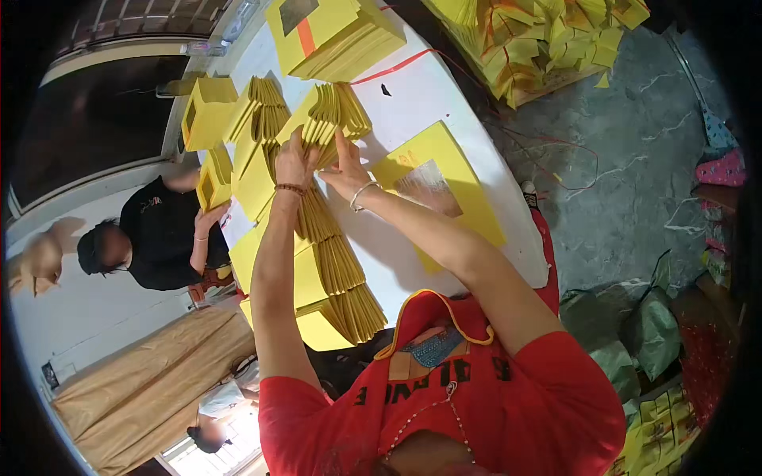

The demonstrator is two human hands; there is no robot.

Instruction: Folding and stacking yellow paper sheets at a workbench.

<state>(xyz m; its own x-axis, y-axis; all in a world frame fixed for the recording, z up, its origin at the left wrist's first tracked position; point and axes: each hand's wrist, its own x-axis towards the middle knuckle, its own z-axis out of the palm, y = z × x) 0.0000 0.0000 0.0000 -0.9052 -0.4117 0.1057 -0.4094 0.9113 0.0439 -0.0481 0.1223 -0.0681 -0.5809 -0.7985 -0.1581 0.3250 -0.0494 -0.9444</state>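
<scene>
A bundle of folded yellow paper (341,111) lies on the white table, its layered folds facing up and to the right. My left hand (294,165) is at its near end, fingers closed on the folds. Beside it, my right hand (346,173) has its index finger stretched toward the same folds, the thumb held apart; nothing shows in its grip. Under and behind my wrists run more folded yellow bundles (341,266), lined up toward me. To the right of my right hand lies a flat yellow sheet (476,198) with a silvery patch, partly covered by my forearm.
A tall stack of yellow sheets (349,47) with a red band stands at the table's far end. Beyond the right table edge (444,71) is a heap of yellow paper pieces (548,47). A co-worker in black (163,230) handles yellow paper at the left edge.
</scene>
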